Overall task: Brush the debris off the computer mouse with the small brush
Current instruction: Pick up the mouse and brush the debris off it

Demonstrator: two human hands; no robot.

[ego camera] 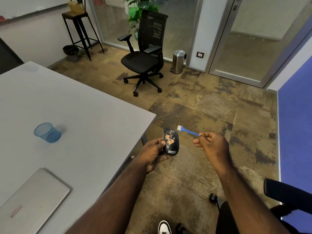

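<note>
Black computer mouse (170, 142) held off table corner (148, 115), over carpet, left hand (154, 153) gripping its left side, thumb on top. Orange debris (169, 139) thick on upper shell; brushing looks barely begun, most left to do. Small blue brush (187, 130) pinched by handle end in right hand (213, 145), bristles just beside mouse's far right edge, not touching (contact unclear). Blue mesh cup (47, 133) on table, left of mouse, appears empty.

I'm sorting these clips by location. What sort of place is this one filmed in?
Most likely an office or meeting room: a large grey table holding a closed laptop, a black swivel office chair on carpet, and glass partition walls with a door behind it.
</note>
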